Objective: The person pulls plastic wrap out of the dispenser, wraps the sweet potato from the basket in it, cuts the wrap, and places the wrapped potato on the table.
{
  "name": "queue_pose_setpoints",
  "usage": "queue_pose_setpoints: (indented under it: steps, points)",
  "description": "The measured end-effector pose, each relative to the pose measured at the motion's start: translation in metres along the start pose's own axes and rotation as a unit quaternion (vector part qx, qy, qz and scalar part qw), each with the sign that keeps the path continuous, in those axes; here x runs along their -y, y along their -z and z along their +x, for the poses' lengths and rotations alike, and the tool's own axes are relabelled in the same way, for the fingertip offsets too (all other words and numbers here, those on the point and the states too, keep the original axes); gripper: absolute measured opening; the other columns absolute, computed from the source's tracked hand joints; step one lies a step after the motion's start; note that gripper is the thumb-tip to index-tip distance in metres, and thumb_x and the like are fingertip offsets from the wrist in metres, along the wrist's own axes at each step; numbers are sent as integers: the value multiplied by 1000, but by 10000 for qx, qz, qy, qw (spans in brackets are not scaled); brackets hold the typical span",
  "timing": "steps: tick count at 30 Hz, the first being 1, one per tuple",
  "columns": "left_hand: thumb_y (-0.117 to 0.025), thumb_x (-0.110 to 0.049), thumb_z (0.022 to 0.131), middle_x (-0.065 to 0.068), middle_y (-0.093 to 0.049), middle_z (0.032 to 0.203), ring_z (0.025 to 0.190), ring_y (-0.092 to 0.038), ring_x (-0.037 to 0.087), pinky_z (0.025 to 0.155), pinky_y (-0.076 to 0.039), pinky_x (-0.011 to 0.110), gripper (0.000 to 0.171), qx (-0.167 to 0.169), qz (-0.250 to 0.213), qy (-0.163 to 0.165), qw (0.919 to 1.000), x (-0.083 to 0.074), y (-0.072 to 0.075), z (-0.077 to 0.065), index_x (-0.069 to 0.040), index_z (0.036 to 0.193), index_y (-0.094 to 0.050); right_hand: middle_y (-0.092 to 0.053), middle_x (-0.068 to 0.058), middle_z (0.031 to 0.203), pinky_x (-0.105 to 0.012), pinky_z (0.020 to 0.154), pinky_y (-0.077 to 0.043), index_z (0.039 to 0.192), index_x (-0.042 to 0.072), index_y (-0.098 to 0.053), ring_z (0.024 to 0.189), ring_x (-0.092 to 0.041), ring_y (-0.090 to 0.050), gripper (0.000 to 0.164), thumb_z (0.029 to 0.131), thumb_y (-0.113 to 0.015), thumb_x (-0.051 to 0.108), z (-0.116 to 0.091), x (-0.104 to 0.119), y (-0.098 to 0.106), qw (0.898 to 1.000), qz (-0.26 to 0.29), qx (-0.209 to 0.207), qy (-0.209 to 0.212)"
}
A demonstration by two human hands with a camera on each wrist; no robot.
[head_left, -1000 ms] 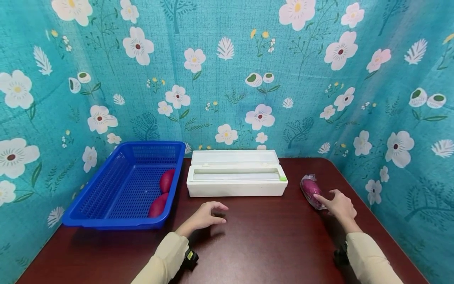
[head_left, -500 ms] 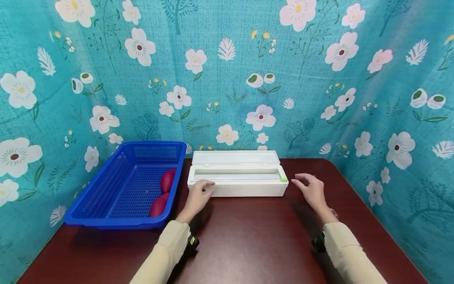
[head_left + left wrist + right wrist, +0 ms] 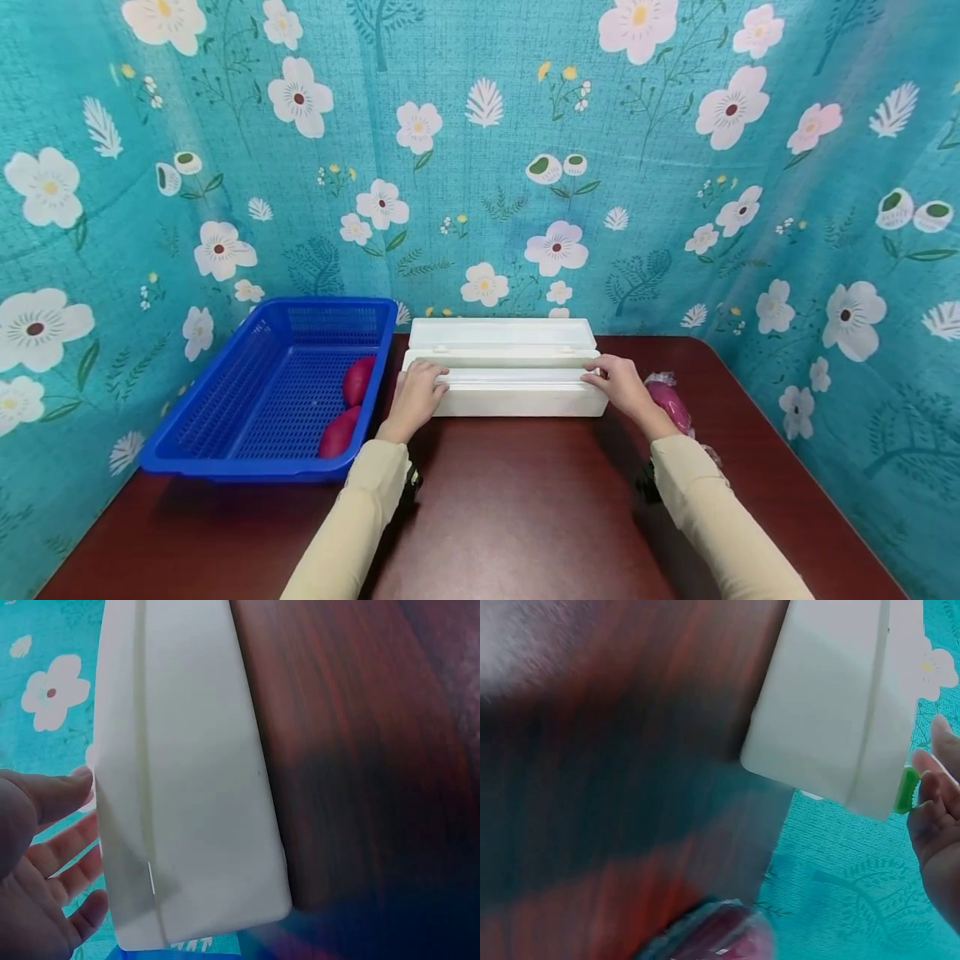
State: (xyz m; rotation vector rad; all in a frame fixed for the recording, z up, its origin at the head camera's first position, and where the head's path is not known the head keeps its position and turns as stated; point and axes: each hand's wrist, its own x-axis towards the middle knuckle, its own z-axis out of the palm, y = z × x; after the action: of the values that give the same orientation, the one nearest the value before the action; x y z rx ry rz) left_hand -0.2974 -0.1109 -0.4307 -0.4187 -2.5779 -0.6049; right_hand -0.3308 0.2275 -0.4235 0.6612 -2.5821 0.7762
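Box could be skewed toward the near side by uneven pulling from the relaxed left hand and the right hand, whose grip cannot be told.

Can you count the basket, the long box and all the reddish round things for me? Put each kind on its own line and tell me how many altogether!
Blue basket: 1
Long white box: 1
Red things in the basket: 2
Pinkish-red thing in clear wrap: 1
Total: 5
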Motion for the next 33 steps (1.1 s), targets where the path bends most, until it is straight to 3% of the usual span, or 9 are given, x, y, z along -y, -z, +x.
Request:
queue_pose_setpoints:
  steps: [6,11,23,28,33]
  points:
    - [-66,-11,79,8,-63,100,98,-52,27,72,-38,43,17,427,259,247,9984,0,2,5,-8,95,-69,-64,-16,87,-40,69,-47,94,-5,-67,76,-25,-57,17,78,-65,2,11,3,5,9949,-246,978,-28]
    - [-65,-13,80,4,-66,92,89,-55,25,71,-38,40,11,681,251,570,9957,-1,6,8,-10,89,-71,-65,-17,90,-42,76,-47,93,-4,-68,87,-29,-60,15,80,-62,-2,15,6,3,9894,-546,1344,-103]
    - [-65,-11,81,5,-67,79,78,-61,21,72,-44,37,8,554,-234,974,9934,4,-1,14,-7,77,-71,-65,-14,89,-41,74,-47,87,2,-71,79,-23,-57,12,80,-62,-2,15,9,-2,9852,-962,1347,-452]
    - [-65,-9,81,7,-66,77,76,-61,23,69,-46,35,9,553,-239,937,9938,5,-3,19,-5,74,-69,-65,-16,90,-41,74,-47,87,2,-71,79,-23,-58,14,80,-60,-2,17,9,-4,9835,-1142,1278,-578]
    - [-66,-9,80,9,-60,73,78,-55,28,68,-44,36,11,207,5,812,9965,5,-5,19,-5,70,-66,-65,-17,86,-39,69,-48,86,0,-70,74,-23,-57,11,81,-61,-2,21,15,-5,9791,-1480,1235,-652]
